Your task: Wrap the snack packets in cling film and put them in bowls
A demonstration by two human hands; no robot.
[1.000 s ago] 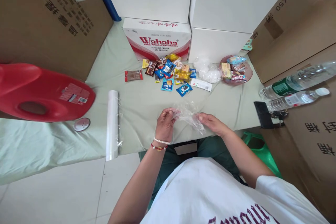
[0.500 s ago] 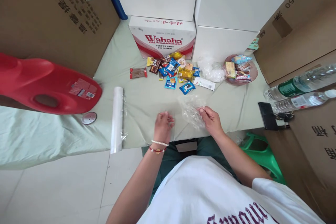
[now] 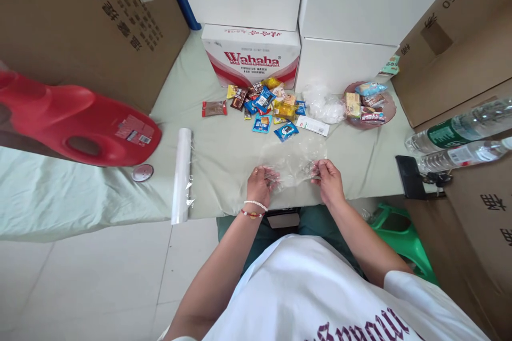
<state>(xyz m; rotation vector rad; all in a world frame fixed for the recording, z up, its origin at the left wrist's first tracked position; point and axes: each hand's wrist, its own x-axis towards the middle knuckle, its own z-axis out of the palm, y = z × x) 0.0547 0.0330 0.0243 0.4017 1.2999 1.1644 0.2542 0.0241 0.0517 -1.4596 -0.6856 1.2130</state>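
Note:
A crinkled piece of clear plastic film is stretched between my two hands above the near part of the table. My left hand pinches its left edge, and some of the film overlaps the fingers. At the opposite edge, my right hand grips it between thumb and fingers. Just beyond the film lies a pile of small wrapped snacks. Bunched clear plastic rests beside them, next to a pinkish bowl with several packaged snacks inside.
A roll of plastic wrap lies on the left, near a round lid and a red jug. White boxes, including a Wahaha carton, stand at the back. Bottles and a black phone are right; a green stool is below.
My left hand has moved right and taken hold of the film's left edge. The film is now spread wider between both hands; earlier only my right hand held it.

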